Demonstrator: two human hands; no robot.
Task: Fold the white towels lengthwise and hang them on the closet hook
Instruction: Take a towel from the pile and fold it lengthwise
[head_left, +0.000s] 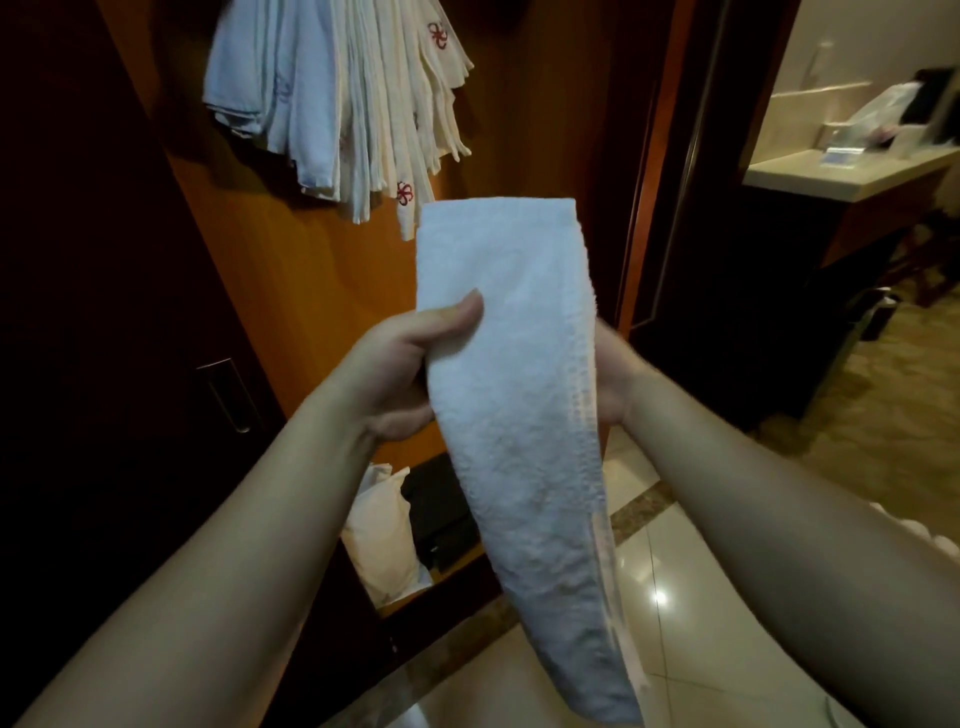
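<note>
We hold the folded white towel (511, 395) as a long narrow strip in front of the wooden closet panel (291, 270), its lower end hanging toward the tiled floor (691, 597). Our left hand (400, 369) grips its left edge, thumb pressed on top, while our right hand (615, 374) sits behind the right edge, its fingers hidden, so we cannot tell their grip. Above hangs a bunch of white towels (343, 98) with red embroidery.

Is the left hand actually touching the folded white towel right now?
Touching. The head view shows the left hand gripping the folded white towel, its thumb pressed flat across the front of the cloth.
</note>
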